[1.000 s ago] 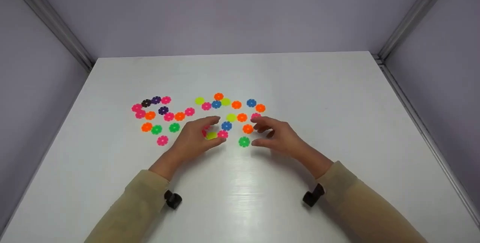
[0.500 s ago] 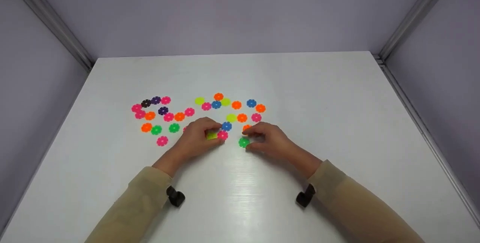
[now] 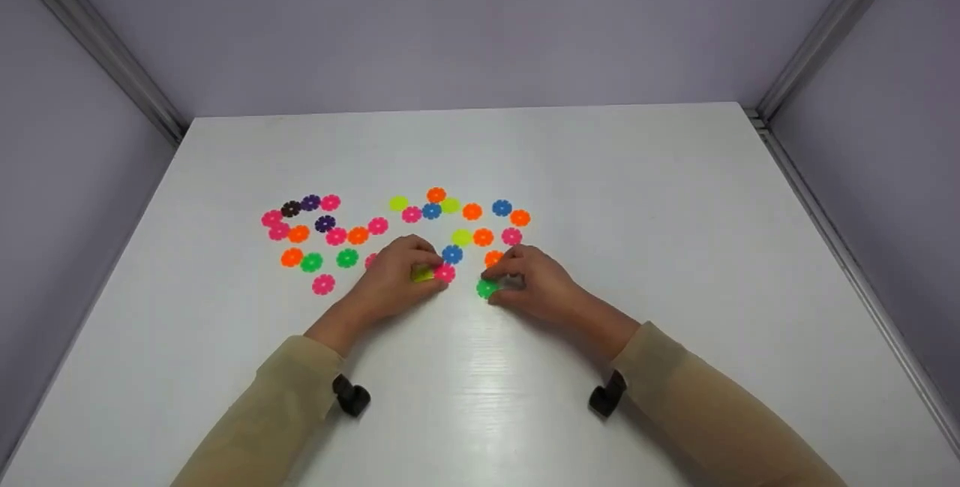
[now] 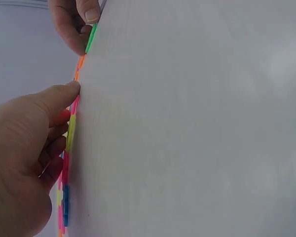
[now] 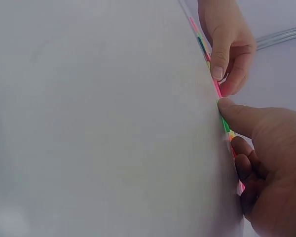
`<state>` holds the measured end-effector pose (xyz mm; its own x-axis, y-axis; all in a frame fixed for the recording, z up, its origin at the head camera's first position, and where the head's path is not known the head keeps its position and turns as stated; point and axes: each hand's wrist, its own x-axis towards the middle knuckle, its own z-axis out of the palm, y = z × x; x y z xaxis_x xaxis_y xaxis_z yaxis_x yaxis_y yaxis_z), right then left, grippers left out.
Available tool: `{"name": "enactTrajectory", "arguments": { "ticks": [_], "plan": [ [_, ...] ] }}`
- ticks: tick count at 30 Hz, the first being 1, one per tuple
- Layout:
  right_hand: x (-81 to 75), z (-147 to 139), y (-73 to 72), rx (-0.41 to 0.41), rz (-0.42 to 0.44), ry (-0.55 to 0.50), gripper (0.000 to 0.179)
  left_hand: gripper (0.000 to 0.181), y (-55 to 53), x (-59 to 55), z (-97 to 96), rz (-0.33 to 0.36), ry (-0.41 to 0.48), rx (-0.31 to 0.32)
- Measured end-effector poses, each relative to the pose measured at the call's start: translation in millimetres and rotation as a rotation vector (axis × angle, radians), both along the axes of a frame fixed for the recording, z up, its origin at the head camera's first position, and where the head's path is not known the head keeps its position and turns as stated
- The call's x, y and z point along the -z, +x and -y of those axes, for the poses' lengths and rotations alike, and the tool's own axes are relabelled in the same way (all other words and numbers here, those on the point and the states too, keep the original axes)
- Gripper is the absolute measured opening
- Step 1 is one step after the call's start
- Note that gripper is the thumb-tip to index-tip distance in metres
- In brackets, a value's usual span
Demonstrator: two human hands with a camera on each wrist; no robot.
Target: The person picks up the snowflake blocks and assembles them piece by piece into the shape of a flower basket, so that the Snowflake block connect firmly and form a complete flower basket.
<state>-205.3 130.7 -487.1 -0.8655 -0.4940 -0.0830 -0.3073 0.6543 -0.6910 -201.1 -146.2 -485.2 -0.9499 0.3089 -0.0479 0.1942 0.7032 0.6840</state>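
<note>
Soft light; pale glare on tabletop [image 3: 487,374]; wrist views hazy.

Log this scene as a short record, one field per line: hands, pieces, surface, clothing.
Left hand: pinches a pink disc
Right hand: pinches a green disc
Held discs: apart from each other
Behind held pink: blue disc
Partly hidden: yellow disc, by the left hand
Other disc colours: include orange, purple
Surface: white table
Clothing: beige left sleeve, beige right sleeve
</note>
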Motion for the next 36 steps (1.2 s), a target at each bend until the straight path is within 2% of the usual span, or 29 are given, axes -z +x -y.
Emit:
{"name": "enactTrajectory", "arguments": {
  "ticks": [9,15,18,20,23,25,28,31,33,36],
  "plan": [
    [-4.0,2.3,0.9,0.015,0.040,0.032,0.034,0.036,1.4,-2.9,-1.8,-0.033,-0.032,0.037],
    [-3.2,-1.5,2.7,0.027,0.058,-0.052,0.040,0.037,5.7,-6.6,-10.6,-0.115,-0.079,0.028],
    [-2.5,-6.4,5.5,0.033,0.065,-0.115,0.036,0.031,9.0,-10.1,-18.1,-0.155,-0.118,0.027],
    [-2.1,-10.3,8.1,0.040,0.076,-0.168,0.031,0.031,12.8,-13.2,-22.8,-0.148,-0.103,0.038],
    [-3.1,-17.7,12.8,0.061,0.102,-0.238,0.025,0.036,19.5,-17.1,-30.0,-0.114,-0.025,0.066],
    [-5.6,-23.1,16.2,0.075,0.131,-0.286,0.024,0.040,24.7,-20.3,-35.2,-0.079,0.068,0.068],
    [-10.3,-30.8,21.0,0.092,0.163,-0.372,0.025,0.041,32.0,-25.2,-43.4,-0.033,0.224,0.034],
    [-14.9,-37.5,25.7,0.095,0.161,-0.455,0.026,0.041,39.4,-30.2,-51.5,0.018,0.381,-0.021],
    [-17.6,-40.8,29.0,0.094,0.149,-0.499,0.025,0.042,44.4,-33.0,-56.5,0.048,0.452,-0.042],
    [-21.6,-44.0,34.8,0.092,0.140,-0.549,0.024,0.046,50.5,-34.9,-63.0,0.079,0.513,-0.048]
  ]
}}
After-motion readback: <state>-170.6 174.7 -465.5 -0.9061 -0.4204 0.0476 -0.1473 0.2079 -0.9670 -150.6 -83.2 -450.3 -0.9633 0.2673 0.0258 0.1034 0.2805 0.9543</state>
